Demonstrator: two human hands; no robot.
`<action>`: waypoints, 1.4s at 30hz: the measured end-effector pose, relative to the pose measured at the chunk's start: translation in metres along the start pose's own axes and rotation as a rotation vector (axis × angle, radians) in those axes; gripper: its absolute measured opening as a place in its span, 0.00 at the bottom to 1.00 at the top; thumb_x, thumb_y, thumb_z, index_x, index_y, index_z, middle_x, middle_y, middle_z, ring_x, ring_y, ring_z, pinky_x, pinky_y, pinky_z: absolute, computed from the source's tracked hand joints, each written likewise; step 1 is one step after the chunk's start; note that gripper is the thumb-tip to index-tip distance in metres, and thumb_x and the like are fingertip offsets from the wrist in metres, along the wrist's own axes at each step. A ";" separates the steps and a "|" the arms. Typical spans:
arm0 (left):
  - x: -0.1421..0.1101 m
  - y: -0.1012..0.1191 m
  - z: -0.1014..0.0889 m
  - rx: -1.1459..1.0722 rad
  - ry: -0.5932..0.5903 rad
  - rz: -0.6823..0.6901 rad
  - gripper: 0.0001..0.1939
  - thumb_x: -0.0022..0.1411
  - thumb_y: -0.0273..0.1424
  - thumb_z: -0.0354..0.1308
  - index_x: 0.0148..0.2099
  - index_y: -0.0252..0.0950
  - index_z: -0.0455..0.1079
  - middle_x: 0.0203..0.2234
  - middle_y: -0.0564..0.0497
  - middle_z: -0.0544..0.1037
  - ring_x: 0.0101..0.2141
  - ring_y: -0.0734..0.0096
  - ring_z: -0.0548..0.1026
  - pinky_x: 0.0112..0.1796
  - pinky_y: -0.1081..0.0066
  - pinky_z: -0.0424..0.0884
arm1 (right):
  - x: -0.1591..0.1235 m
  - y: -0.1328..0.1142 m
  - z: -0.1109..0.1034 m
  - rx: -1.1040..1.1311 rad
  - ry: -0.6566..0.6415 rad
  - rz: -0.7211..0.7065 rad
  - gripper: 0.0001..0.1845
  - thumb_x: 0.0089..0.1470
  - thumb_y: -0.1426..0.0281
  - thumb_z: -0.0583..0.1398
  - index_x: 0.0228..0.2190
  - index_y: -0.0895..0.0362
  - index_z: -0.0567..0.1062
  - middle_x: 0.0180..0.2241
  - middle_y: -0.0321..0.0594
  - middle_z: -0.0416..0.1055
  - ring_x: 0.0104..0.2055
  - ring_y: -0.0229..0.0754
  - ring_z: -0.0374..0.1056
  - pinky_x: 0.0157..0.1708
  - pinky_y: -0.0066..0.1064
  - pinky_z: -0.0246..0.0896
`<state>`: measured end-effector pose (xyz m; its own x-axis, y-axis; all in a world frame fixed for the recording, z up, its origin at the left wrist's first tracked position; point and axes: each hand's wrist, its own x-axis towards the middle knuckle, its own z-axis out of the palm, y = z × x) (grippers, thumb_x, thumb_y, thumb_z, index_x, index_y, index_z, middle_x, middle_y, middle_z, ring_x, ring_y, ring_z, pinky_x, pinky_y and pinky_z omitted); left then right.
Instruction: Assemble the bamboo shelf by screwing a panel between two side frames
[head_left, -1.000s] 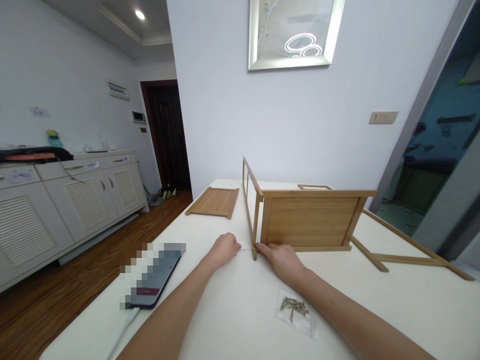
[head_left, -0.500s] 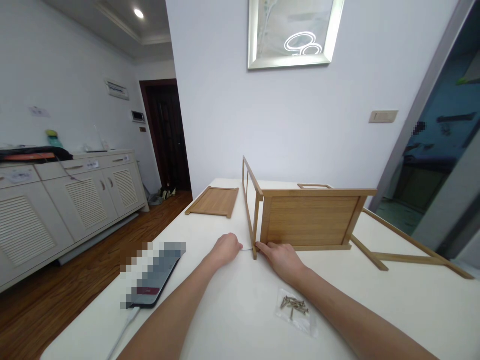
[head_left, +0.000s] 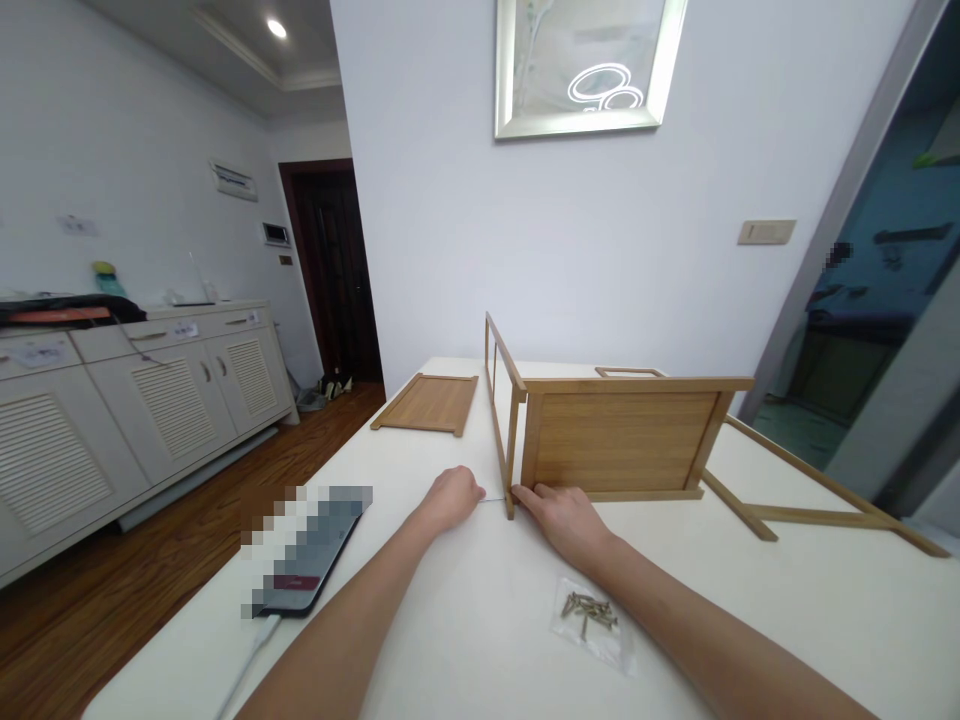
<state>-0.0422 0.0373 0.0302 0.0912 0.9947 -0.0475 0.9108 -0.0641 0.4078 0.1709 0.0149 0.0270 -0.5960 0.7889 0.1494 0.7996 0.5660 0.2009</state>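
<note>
My left hand [head_left: 451, 498] is closed in a fist on the table, left of the upright wooden frame. From it a thin metal rod [head_left: 492, 499], perhaps a hex key, reaches the foot of that frame; its other end is hidden in the fist. My right hand [head_left: 564, 518] grips the lower corner where the open wooden side frame [head_left: 511, 450] meets a wooden panel [head_left: 622, 440] standing on its long edge. Side frame and panel stand at an angle to each other. Near my right forearm lies a clear plastic bag [head_left: 611, 650] with several screws [head_left: 590, 610].
A second wooden panel [head_left: 427, 403] lies flat at the back left of the white table [head_left: 450, 660]. Wooden frame pieces [head_left: 817, 519] lie at the right. A phone [head_left: 319, 555] with a white charging cable [head_left: 251, 660] is near the left edge. A wall stands behind.
Between the earlier frames and now, my left fist has shifted very slightly to the right. My right hand and the wooden parts stay in place.
</note>
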 end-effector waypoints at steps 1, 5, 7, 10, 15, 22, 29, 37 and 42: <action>0.000 0.000 0.000 -0.005 -0.002 0.002 0.12 0.60 0.33 0.54 0.29 0.33 0.74 0.29 0.43 0.80 0.32 0.64 0.76 0.30 0.72 0.61 | 0.000 0.000 0.001 0.001 0.001 0.001 0.21 0.63 0.73 0.48 0.56 0.51 0.64 0.37 0.43 0.74 0.35 0.42 0.71 0.31 0.29 0.55; -0.002 0.000 -0.002 -0.033 -0.013 0.016 0.12 0.60 0.33 0.54 0.26 0.34 0.72 0.26 0.45 0.79 0.29 0.67 0.74 0.29 0.72 0.60 | 0.001 0.002 0.002 0.006 0.005 -0.002 0.21 0.63 0.73 0.47 0.56 0.51 0.65 0.37 0.42 0.74 0.35 0.42 0.71 0.30 0.29 0.54; -0.002 0.000 -0.003 -0.049 -0.018 0.020 0.13 0.60 0.32 0.54 0.25 0.34 0.72 0.24 0.46 0.78 0.28 0.67 0.74 0.29 0.72 0.59 | 0.001 0.002 0.003 0.009 0.008 -0.004 0.21 0.64 0.72 0.47 0.55 0.50 0.65 0.36 0.42 0.75 0.35 0.42 0.71 0.30 0.29 0.55; -0.003 -0.001 -0.005 -0.078 -0.029 0.021 0.13 0.59 0.32 0.54 0.24 0.34 0.71 0.23 0.47 0.77 0.27 0.68 0.73 0.29 0.72 0.59 | 0.001 0.002 0.003 0.016 0.011 -0.005 0.20 0.64 0.72 0.47 0.55 0.50 0.66 0.36 0.41 0.75 0.35 0.42 0.71 0.31 0.29 0.55; -0.004 -0.002 -0.006 -0.152 -0.039 0.012 0.13 0.57 0.32 0.55 0.22 0.34 0.70 0.19 0.50 0.75 0.24 0.70 0.72 0.27 0.73 0.60 | 0.001 0.002 0.004 0.031 0.014 -0.002 0.20 0.64 0.71 0.47 0.55 0.49 0.66 0.36 0.42 0.75 0.35 0.41 0.71 0.32 0.29 0.55; -0.001 -0.005 0.001 -0.338 -0.077 -0.015 0.12 0.57 0.32 0.55 0.24 0.32 0.70 0.18 0.51 0.75 0.19 0.75 0.70 0.23 0.76 0.63 | 0.002 0.003 0.004 0.042 0.015 -0.002 0.20 0.64 0.71 0.47 0.55 0.50 0.66 0.37 0.41 0.75 0.35 0.41 0.71 0.32 0.28 0.55; 0.001 -0.008 -0.001 -0.513 -0.146 -0.041 0.07 0.57 0.25 0.53 0.33 0.29 0.72 0.23 0.48 0.78 0.18 0.76 0.72 0.21 0.77 0.66 | 0.002 0.001 0.003 0.034 0.008 0.002 0.19 0.64 0.71 0.47 0.54 0.50 0.66 0.36 0.41 0.75 0.36 0.41 0.71 0.31 0.28 0.54; 0.006 -0.006 0.005 -0.585 -0.134 -0.144 0.04 0.54 0.22 0.54 0.30 0.30 0.70 0.21 0.47 0.78 0.20 0.73 0.76 0.24 0.75 0.71 | 0.001 -0.002 -0.002 0.022 -0.020 0.014 0.21 0.61 0.75 0.48 0.55 0.52 0.65 0.38 0.44 0.74 0.36 0.43 0.71 0.31 0.29 0.56; 0.002 -0.005 0.000 -0.531 -0.016 -0.153 0.05 0.49 0.24 0.60 0.23 0.33 0.70 0.15 0.53 0.73 0.23 0.71 0.75 0.26 0.75 0.68 | 0.003 -0.001 -0.002 0.046 -0.028 0.036 0.20 0.62 0.74 0.48 0.54 0.50 0.65 0.38 0.42 0.75 0.37 0.43 0.72 0.32 0.29 0.56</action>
<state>-0.0468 0.0401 0.0277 -0.0168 0.9878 -0.1545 0.5861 0.1349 0.7989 0.1686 0.0162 0.0297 -0.5649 0.8151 0.1284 0.8235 0.5469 0.1512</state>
